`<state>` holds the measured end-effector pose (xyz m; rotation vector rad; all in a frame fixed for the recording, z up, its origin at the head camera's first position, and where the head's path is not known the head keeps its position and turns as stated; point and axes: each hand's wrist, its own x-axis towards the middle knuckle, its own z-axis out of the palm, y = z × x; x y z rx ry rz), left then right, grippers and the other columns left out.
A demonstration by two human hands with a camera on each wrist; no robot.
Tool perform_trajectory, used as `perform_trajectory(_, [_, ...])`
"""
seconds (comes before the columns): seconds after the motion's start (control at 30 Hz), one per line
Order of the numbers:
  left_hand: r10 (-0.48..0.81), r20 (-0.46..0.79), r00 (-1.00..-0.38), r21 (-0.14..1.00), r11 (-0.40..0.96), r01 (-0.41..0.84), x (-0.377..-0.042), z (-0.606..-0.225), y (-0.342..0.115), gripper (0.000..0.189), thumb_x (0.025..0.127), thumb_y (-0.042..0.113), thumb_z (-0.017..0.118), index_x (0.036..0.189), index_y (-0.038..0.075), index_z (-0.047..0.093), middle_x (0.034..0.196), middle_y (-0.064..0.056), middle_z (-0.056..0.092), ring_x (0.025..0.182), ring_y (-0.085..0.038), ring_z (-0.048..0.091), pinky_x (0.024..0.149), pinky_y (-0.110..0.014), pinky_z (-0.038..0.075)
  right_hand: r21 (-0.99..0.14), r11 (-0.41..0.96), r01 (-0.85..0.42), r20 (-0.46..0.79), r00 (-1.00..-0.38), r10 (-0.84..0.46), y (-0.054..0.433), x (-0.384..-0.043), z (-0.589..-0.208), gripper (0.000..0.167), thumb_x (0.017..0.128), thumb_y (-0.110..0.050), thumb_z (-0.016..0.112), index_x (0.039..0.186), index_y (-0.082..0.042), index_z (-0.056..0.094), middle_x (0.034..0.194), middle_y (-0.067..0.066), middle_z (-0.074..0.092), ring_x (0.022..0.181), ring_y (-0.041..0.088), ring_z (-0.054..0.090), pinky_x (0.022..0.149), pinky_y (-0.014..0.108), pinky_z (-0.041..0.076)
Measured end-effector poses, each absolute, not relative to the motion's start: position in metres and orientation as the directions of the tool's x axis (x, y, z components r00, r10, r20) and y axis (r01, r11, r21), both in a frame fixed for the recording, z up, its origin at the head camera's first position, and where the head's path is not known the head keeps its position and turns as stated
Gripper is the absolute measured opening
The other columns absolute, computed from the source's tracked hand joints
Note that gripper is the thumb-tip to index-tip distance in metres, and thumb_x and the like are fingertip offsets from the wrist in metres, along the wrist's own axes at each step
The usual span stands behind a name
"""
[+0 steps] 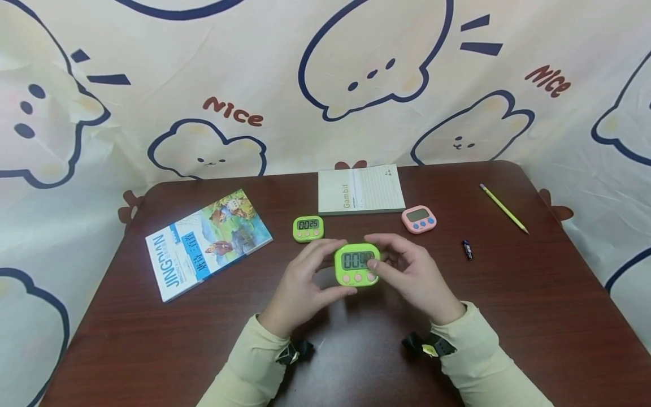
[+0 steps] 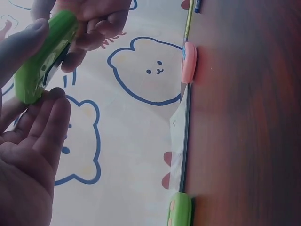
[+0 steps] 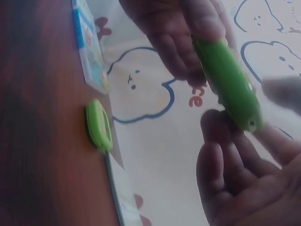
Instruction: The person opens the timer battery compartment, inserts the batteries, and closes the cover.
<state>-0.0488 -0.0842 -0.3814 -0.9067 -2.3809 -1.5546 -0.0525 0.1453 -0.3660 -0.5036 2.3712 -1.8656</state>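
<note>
Presently left hand and right hand both clamped on one green timer, lifted clear of the desk, nearer than the notebook. Right thumb lies across its front, covering part of the digits. Head view alone gives its display face-on; wrist views catch the casing's thickness. Left of the notebook: a second green timer, then a book, seen by head and right wrist only. Right: pink timer, battery, pencil, seen by head and left wrist only.
</note>
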Motion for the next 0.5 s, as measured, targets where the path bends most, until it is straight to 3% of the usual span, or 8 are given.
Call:
perform_trajectory(0.3, [0.349,0.340,-0.873,0.877,0.218,0.429,-0.051,-0.383,-0.086,0.071,0.076,0.011,0.089,0.139,0.010,0.056,0.133,-0.001,0.058,0.120,-0.016,0.059,0.094,-0.029,0.055,-0.820,0.397,-0.411,0.229,-0.873,-0.431,0.153,-0.055,-0.365,0.073,0.077,-0.014,0.089,0.141,-0.014,0.055,0.124,-0.006,0.061,0.092,0.012,0.062,0.079,0.035,0.056])
perform_trajectory(0.5, [0.324,0.300,-0.897,0.891,0.241,0.385,-0.053,-0.392,-0.082,0.072,0.077,0.012,0.088,0.141,0.008,0.055,0.132,-0.001,0.059,0.113,-0.014,0.063,0.092,-0.028,0.056,-0.771,0.442,-0.459,0.255,-0.858,-0.447,0.157,-0.060,-0.369,0.073,0.076,-0.013,0.090,0.140,-0.011,0.056,0.123,-0.005,0.062,0.093,0.012,0.062,0.081,0.036,0.057])
